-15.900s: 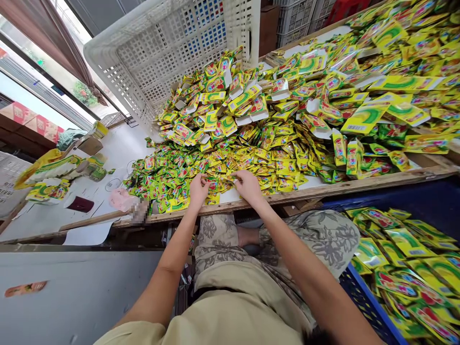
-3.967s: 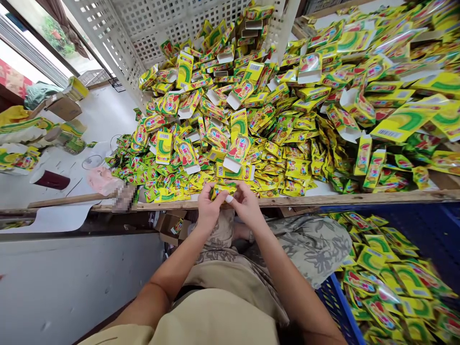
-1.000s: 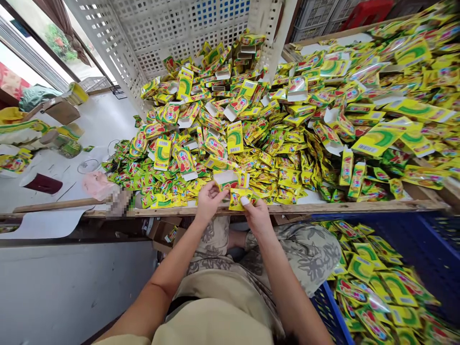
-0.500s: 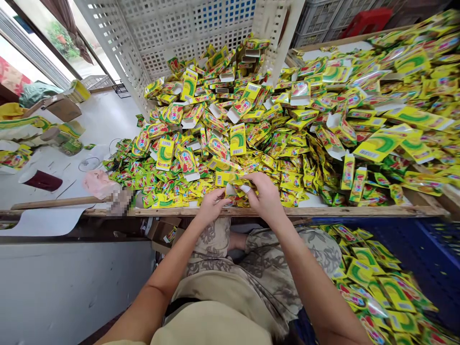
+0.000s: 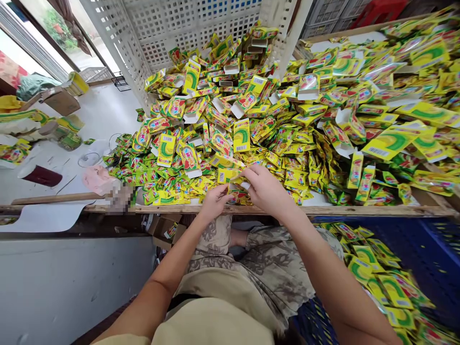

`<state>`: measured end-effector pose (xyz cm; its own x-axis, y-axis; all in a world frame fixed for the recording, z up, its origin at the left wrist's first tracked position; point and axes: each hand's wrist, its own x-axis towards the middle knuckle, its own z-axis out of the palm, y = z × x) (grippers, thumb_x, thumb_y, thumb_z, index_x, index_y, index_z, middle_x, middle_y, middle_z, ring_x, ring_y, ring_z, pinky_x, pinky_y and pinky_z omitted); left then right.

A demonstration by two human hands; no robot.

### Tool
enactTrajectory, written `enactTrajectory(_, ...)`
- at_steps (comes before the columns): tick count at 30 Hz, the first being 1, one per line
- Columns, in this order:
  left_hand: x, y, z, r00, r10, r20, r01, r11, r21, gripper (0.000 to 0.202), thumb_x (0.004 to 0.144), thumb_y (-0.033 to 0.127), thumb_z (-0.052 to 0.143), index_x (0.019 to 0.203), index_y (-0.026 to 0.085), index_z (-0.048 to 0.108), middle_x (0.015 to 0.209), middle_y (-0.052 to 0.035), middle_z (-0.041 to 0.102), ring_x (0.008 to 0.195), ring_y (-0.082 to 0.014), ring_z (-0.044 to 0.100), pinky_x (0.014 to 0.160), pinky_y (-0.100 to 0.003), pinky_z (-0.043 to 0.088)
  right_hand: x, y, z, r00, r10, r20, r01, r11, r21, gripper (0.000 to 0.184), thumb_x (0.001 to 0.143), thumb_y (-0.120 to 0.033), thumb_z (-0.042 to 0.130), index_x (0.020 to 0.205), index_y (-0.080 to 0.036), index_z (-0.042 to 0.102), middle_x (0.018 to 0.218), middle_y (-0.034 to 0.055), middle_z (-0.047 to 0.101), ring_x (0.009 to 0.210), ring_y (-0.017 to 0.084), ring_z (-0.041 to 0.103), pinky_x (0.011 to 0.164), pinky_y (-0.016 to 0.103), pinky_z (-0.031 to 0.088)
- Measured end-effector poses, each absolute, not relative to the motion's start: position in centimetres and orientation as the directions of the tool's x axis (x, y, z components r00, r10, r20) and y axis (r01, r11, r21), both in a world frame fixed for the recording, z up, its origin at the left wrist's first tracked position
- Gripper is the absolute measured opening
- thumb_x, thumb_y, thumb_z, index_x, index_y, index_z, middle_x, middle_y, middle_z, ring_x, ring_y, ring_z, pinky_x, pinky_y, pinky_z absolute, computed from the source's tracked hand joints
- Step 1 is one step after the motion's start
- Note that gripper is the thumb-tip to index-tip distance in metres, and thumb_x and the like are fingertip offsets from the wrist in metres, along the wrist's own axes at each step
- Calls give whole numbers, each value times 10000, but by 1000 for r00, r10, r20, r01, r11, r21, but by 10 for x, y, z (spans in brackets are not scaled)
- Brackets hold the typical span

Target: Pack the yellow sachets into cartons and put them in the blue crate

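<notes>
At the table's near edge, my two hands work close together over a heap of small printed sachets [image 5: 196, 186]. My right hand [image 5: 266, 190] is closed, its fingertips at the right end of a small yellow carton [image 5: 227, 175] with a barcode. Something white shows by its thumb. Just left of it, my left hand [image 5: 214, 202] has thumb and fingers pinched together below that carton; what they grip is too small to tell. Behind the hands lie many yellow-green cartons [image 5: 241, 135], several with white end flaps standing open.
A white perforated crate [image 5: 143, 52] lies tipped behind the heap, cartons spilling from it. At the left are a dark red cup [image 5: 40, 175], a pink plastic bag [image 5: 97, 179] and a jar [image 5: 68, 139]. A blue crate [image 5: 413, 244] with packs stands low at the right.
The view has shifted slightly, so the heap sits a little up and to the right. A white flap between my hands no longer shows. Both hands stay close together.
</notes>
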<state>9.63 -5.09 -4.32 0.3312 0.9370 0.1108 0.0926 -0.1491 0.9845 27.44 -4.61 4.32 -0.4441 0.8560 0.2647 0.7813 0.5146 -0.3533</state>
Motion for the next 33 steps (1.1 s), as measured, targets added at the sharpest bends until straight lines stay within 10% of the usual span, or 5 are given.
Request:
enactTrajectory(8, 101, -51, -47, 258, 960, 111, 137, -150, 979, 166, 781, 209, 598, 933, 145, 621, 788, -19, 594, 725, -131, 526, 677, -231, 442, 244, -44, 81, -456, 889, -53, 887, 449, -107, 213, 842, -138, 468, 974, -118, 634, 1012, 177, 528, 945, 277, 494, 754, 335, 381)
enactTrajectory(16, 102, -53, -47, 224, 973, 60, 12, -64, 998, 231, 758, 297, 644, 929, 157, 578, 738, 4, 548, 657, -109, 515, 636, -225, 448, 264, -40, 52, -456, 863, 217, 874, 481, -76, 190, 887, -177, 455, 993, -145, 609, 999, 125, 545, 913, 229, 489, 721, 295, 352)
enactTrajectory(33, 102, -55, -47, 233, 970, 62, 72, -81, 994, 411, 764, 355, 652, 1108, 142, 579, 918, -64, 638, 800, -157, 594, 759, -294, 496, 261, -25, 63, -606, 792, -82, 795, 596, -113, 262, 811, -138, 512, 949, -203, 725, 895, 106, 699, 896, 226, 583, 738, 293, 391)
